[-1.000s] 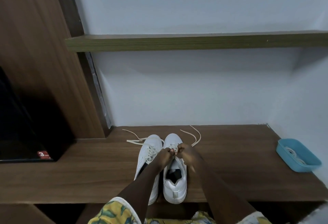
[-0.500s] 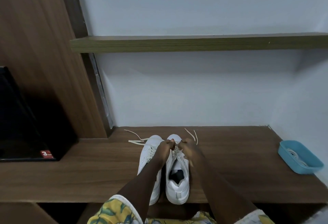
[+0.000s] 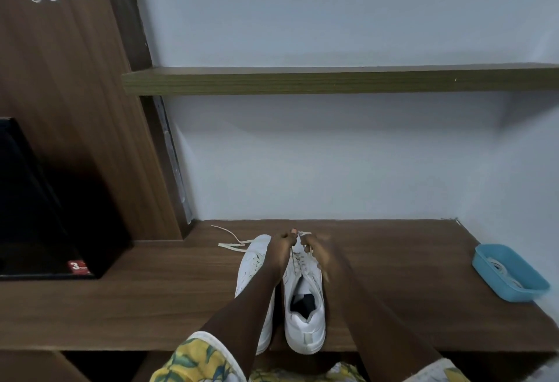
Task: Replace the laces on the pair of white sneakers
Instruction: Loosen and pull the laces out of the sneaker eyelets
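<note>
Two white sneakers stand side by side on the wooden desk point(image 3: 393, 275), heels toward me. Over the toe end of the right sneaker point(image 3: 305, 315), my left hand point(image 3: 279, 245) and my right hand point(image 3: 316, 250) each pinch the cream lace point(image 3: 304, 234), which runs up from the eyelets. My left forearm hides part of the left sneaker point(image 3: 252, 263). That shoe's loose lace ends point(image 3: 231, 241) trail left across the desk.
A blue plastic tray point(image 3: 511, 272) holding white laces sits at the desk's right edge. A wooden shelf point(image 3: 332, 80) runs along the wall above. A dark screen point(image 3: 39, 209) and a wooden panel stand at the left.
Both hands moved farther toward the shoe's toe, pulling the lace along. The loose ends that lay on the desk beyond the right sneaker are now gathered at my fingers.
</note>
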Motion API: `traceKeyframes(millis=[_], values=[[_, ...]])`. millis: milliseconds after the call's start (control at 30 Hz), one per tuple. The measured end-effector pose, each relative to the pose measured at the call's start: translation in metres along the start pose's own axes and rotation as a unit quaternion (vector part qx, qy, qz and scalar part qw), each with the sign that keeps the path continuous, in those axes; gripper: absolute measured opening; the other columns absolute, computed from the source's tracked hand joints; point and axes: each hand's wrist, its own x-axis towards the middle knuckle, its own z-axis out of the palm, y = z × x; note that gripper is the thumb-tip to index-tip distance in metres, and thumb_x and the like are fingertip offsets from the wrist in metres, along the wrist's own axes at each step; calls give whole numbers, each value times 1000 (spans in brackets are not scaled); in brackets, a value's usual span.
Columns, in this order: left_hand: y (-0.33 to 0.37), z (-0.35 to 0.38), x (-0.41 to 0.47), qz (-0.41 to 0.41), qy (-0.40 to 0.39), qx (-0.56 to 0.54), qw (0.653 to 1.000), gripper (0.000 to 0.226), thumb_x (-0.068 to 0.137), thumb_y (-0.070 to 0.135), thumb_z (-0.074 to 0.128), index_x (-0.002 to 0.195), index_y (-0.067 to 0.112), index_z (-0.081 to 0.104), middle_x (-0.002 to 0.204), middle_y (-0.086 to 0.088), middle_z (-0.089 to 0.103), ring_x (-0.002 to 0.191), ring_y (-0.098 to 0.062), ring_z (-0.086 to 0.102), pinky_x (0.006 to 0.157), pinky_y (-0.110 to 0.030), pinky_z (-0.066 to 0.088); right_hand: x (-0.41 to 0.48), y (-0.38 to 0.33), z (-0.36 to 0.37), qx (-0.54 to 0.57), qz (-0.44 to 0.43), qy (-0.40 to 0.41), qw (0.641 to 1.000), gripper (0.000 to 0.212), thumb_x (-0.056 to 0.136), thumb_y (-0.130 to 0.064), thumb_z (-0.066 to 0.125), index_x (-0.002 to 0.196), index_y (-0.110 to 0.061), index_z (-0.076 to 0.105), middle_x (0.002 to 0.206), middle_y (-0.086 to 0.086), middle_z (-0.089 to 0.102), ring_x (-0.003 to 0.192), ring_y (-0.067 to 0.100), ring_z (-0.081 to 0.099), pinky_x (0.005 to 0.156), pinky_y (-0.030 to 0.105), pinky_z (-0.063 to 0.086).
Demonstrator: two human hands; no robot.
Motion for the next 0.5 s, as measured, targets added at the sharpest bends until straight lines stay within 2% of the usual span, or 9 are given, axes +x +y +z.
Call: traceKeyframes(millis=[67, 100, 167, 233, 300, 367, 433, 500], values=[[7, 2, 4, 16, -14, 4, 1000, 36, 99, 23, 44, 67, 11, 54, 69, 6, 60, 65, -1, 53, 64, -15, 37, 1, -9, 4, 21, -18, -5, 1000, 24, 86, -17, 58, 64, -10, 54, 62, 1, 47, 56, 9, 39, 55, 23, 30], [9, 3, 5, 24, -19, 4, 1000, 34, 98, 28, 46, 72, 9, 58, 77, 1, 63, 74, -5, 57, 71, -17, 39, 3, -13, 6, 27, -23, -4, 999, 24, 83, -18, 59, 59, -14, 55, 61, 1, 46, 55, 9, 39, 56, 24, 30], [10, 3, 7, 29, -4, -7, 1000, 35, 92, 38, 52, 75, 9, 61, 79, -9, 61, 81, -18, 58, 79, -28, 41, 6, -14, 3, 38, -32, 5, 999, 35, 80, -12, 58, 46, -20, 51, 53, -1, 44, 47, 7, 37, 52, 23, 27], [12, 1, 5, 15, 40, -39, 998, 31, 93, 32, 54, 70, 11, 54, 69, -8, 49, 72, -20, 47, 72, -30, 37, 6, -12, -5, 63, -38, 22, 997, 40, 81, -1, 54, 47, -20, 49, 46, -6, 42, 46, 8, 37, 48, 23, 29], [14, -2, 2, 5, 87, -53, 995, 34, 96, 24, 52, 65, 14, 42, 64, -1, 34, 63, -15, 32, 63, -27, 29, -2, -10, -15, 92, -30, 50, 994, 32, 78, 4, 52, 53, -14, 47, 48, -5, 41, 51, 14, 35, 47, 24, 30], [13, -8, 2, 3, 102, -48, 994, 36, 97, 22, 50, 64, 15, 37, 61, 1, 29, 58, -12, 27, 56, -23, 25, -8, -3, -22, 105, -52, 46, 992, 25, 83, -3, 55, 61, -13, 49, 54, -2, 42, 55, 14, 36, 51, 25, 30], [17, -9, 2, 9, 100, -49, 994, 35, 97, 21, 50, 64, 15, 37, 62, 1, 28, 56, -11, 25, 53, -21, 24, -13, -2, -23, 102, -60, 23, 993, 10, 85, -20, 60, 78, -15, 56, 67, 0, 50, 63, 14, 45, 58, 27, 38], [24, -6, 2, 16, 94, -64, 993, 33, 96, 20, 52, 65, 14, 43, 64, 1, 34, 58, -11, 30, 56, -22, 27, 2, 0, -21, 104, -29, 15, 994, 13, 79, -28, 65, 81, -17, 60, 71, 2, 55, 65, 14, 49, 60, 29, 40]])
